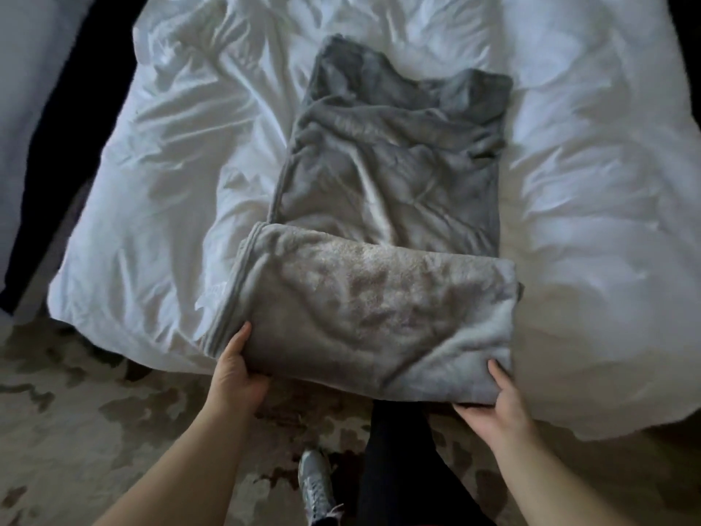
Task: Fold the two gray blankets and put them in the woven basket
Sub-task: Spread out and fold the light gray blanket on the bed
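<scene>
The folded gray blanket (pixel 364 320) lies as a thick, pale bundle across the 6 o'clock edge of the bed, its near side hanging just past the mattress. My left hand (pixel 237 370) grasps its 8 o'clock corner, thumb on top and fingers tucked beneath. My right hand (pixel 497 400) grasps the 4 o'clock corner the same way, thumb over the fold. Toward 12 o'clock from the bundle, and touching it, a darker gray stretch of blanket (pixel 390 165) runs lengthwise up the bed, creased and uneven at its far end. I cannot tell whether it is the same piece. Both rest on a rumpled white duvet (pixel 170 184). Below, at 6 o'clock, are my dark trouser leg (pixel 394 468), a gray shoe (pixel 316 484) and a patterned rug (pixel 76 411).
</scene>
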